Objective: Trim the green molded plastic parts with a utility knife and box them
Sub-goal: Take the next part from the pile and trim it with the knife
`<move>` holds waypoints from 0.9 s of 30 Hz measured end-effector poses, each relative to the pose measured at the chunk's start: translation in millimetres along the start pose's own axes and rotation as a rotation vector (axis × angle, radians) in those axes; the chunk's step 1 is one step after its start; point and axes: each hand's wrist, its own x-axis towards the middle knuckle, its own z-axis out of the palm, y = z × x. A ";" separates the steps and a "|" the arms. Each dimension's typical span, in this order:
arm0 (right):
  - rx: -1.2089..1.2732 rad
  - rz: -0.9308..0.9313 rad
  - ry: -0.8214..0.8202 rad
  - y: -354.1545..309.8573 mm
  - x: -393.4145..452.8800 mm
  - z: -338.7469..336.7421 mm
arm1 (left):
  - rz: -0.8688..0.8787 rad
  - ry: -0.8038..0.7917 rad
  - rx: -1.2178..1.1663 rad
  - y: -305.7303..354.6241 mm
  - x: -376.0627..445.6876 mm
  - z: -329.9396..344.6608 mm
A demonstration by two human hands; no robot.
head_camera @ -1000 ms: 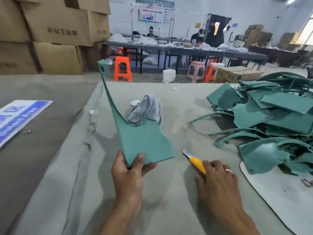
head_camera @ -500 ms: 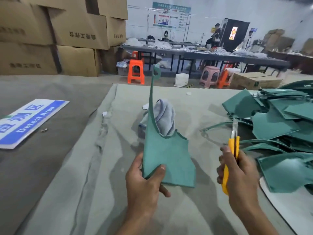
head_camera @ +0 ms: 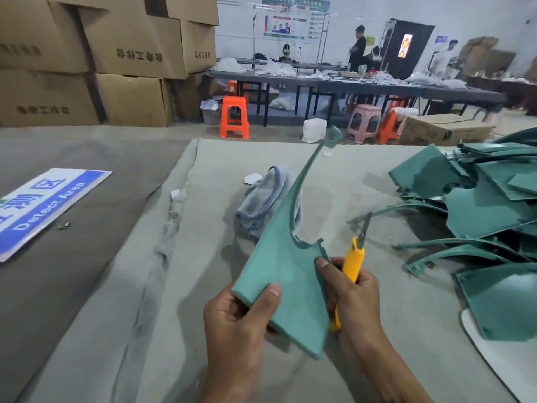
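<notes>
Head view: at lower centre of the frame, the left hand [head_camera: 241, 318] pinches the near corner of a green molded part [head_camera: 286, 274], held tilted above the cloth-covered table [head_camera: 122, 301]. The right hand [head_camera: 356, 298] grips a yellow utility knife [head_camera: 350, 269], thumb pressing the part's right edge. A pile of green parts [head_camera: 488, 216] fills the right of the frame.

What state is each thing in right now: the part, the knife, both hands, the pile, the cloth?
Green part: held tilted above the table, thin arm pointing up.
Knife: blade out, beside the part's right edge.
Left hand: grips the part's lower corner.
Right hand: grips the knife.
Pile of green parts: heaped loosely at right.
Grey cloth: crumpled on the table.
</notes>
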 end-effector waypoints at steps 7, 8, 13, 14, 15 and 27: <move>-0.265 -0.282 -0.284 -7.8 -18.6 0.6 | -0.156 -0.027 -0.131 -6.9 -3.7 4.0; -0.360 -0.374 -0.246 -12.8 -15.5 -4.1 | -0.169 -0.045 -0.135 -5.1 -4.2 3.8; -0.800 -0.584 0.034 -25.8 1.9 -39.0 | -0.173 -0.052 -0.067 1.9 -3.5 -2.2; -0.838 -0.594 0.022 -25.4 3.5 -44.0 | -0.183 -0.068 -0.064 2.6 -4.0 -2.6; -0.860 -0.613 0.001 -24.1 5.4 -48.1 | -0.197 -0.090 -0.064 3.5 -4.6 -2.9; -0.972 -0.768 -0.197 -35.8 11.4 -74.3 | -0.377 -0.376 0.019 19.5 0.0 -19.7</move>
